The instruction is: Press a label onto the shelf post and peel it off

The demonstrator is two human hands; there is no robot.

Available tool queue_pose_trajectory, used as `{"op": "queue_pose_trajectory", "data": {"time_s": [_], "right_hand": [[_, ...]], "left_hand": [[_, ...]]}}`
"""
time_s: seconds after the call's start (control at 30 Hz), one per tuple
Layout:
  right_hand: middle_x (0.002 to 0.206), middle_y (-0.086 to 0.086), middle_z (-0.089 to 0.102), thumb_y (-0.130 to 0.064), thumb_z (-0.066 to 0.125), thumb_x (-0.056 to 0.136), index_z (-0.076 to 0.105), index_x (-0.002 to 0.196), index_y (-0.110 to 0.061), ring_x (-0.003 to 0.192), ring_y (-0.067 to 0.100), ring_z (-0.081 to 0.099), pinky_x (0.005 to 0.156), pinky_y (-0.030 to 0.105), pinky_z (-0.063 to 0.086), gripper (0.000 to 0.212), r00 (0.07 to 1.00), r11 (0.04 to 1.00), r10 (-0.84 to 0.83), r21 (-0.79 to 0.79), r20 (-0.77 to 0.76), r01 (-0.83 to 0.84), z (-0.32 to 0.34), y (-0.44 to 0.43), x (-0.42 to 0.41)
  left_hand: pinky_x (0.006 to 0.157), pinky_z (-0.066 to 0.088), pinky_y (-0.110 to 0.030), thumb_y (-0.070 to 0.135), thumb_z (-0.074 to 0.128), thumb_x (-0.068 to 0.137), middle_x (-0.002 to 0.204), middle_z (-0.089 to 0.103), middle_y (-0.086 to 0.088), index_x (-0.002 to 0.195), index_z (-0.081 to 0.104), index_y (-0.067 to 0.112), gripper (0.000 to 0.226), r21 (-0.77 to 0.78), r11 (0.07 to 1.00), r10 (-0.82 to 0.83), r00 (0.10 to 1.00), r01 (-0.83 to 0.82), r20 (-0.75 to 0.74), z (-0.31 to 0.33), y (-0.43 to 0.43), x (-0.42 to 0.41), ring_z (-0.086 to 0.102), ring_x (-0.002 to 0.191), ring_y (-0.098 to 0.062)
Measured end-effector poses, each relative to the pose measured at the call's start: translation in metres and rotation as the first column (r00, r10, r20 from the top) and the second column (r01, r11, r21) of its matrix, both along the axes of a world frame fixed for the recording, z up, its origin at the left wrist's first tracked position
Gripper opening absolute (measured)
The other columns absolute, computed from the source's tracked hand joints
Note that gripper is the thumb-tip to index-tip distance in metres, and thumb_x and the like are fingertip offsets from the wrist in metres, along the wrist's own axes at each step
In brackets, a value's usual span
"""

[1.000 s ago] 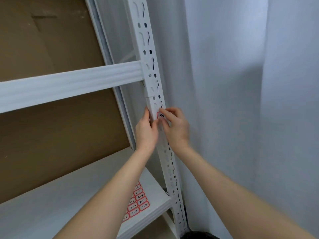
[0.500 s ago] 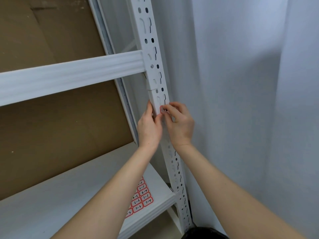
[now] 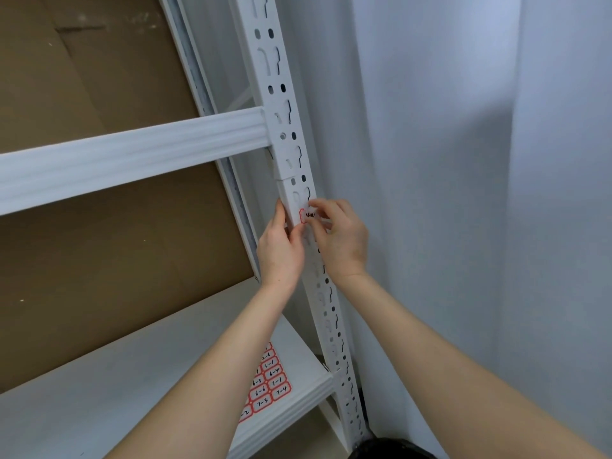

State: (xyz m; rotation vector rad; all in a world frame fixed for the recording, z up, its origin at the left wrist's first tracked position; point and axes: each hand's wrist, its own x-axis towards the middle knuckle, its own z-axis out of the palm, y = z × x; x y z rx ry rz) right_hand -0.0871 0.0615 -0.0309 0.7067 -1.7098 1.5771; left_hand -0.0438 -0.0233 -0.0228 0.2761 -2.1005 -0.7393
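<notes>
The label sits on the post, between both hands. The right hand pinches its right edge with curled fingers; the left hand has straight fingers against the post, just left of the label.

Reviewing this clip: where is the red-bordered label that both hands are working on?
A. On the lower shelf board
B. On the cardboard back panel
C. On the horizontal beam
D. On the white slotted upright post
D: the label sits on the upright post, with the left hand and right hand at it.
</notes>
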Motion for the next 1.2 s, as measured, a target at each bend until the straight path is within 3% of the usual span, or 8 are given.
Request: {"op": "queue_pose_trajectory", "data": {"time_s": [0.2, 0.3, 0.57, 0.77, 0.87, 1.2], "right_hand": [[0.084, -0.014, 0.056, -0.021, 0.071, 0.082, 0.076, 0.091, -0.020, 0.072, 0.006, 0.052, 0.062, 0.020, 0.044, 0.010, 1.000, 0.997, -0.018, -0.074, 0.007, 0.018, -0.006, -0.006, 0.004], [0.086, -0.007, 0.064, -0.022, 0.072, 0.081, 0.076, 0.092, -0.022, 0.071, 0.006, 0.055, 0.060, 0.021, 0.045, 0.011, 0.999, 0.993, -0.045, -0.108, 0.005, 0.046, -0.006, -0.008, 0.005], [0.084, -0.003, 0.064, -0.017, 0.072, 0.078, 0.075, 0.081, -0.019, 0.067, 0.014, 0.059, 0.056, 0.027, 0.048, 0.004, 0.995, 0.989, -0.096, -0.117, -0.005, 0.095, -0.002, -0.014, 0.004], [0.083, -0.002, 0.063, -0.014, 0.065, 0.079, 0.070, 0.077, -0.016, 0.073, 0.021, 0.060, 0.060, 0.036, 0.050, 0.006, 0.997, 0.997, -0.077, -0.022, -0.004, 0.077, -0.004, -0.013, 0.001], [0.086, -0.004, 0.065, -0.018, 0.067, 0.082, 0.069, 0.083, -0.018, 0.075, 0.020, 0.062, 0.065, 0.039, 0.052, 0.002, 0.998, 0.998, -0.032, -0.062, 0.051, 0.035, -0.002, -0.012, 0.002], [0.084, -0.002, 0.064, -0.017, 0.065, 0.082, 0.071, 0.081, -0.019, 0.076, 0.023, 0.060, 0.062, 0.034, 0.049, 0.006, 0.997, 0.998, -0.064, 0.027, 0.050, 0.063, 0.002, -0.011, 0.002]], "left_hand": [[0.094, 0.049, -0.041, 0.026, 0.050, 0.096, 0.123, 0.063, -0.003, 0.146, 0.035, 0.023, 0.053, -0.002, 1.000, 0.003, 1.000, -0.003, -0.003, -0.001, -0.001, -0.001, 0.061, 0.109, -0.020], [0.095, 0.049, -0.042, 0.026, 0.051, 0.096, 0.126, 0.061, -0.004, 0.147, 0.034, 0.023, 0.054, -0.003, 1.000, -0.003, 1.000, 0.003, -0.010, -0.002, -0.002, -0.002, 0.060, 0.111, -0.021], [0.097, 0.047, -0.041, 0.024, 0.050, 0.097, 0.129, 0.059, -0.006, 0.149, 0.032, 0.021, 0.055, -0.017, 1.000, 0.012, 1.000, -0.013, -0.015, -0.002, -0.001, -0.002, 0.058, 0.115, -0.023], [0.097, 0.047, -0.041, 0.025, 0.050, 0.097, 0.133, 0.057, -0.004, 0.147, 0.034, 0.021, 0.054, -0.009, 1.000, 0.008, 1.000, -0.008, -0.008, -0.002, -0.001, -0.002, 0.058, 0.116, -0.023], [0.096, 0.048, -0.040, 0.027, 0.050, 0.097, 0.130, 0.059, -0.004, 0.147, 0.035, 0.021, 0.052, -0.006, 1.000, -0.001, 1.000, 0.001, -0.005, -0.001, -0.001, -0.001, 0.059, 0.114, -0.022], [0.095, 0.048, -0.040, 0.024, 0.049, 0.097, 0.130, 0.058, -0.005, 0.147, 0.034, 0.020, 0.052, -0.024, 0.999, 0.027, 1.000, -0.027, 0.003, -0.001, 0.001, 0.000, 0.058, 0.114, -0.023]]}}
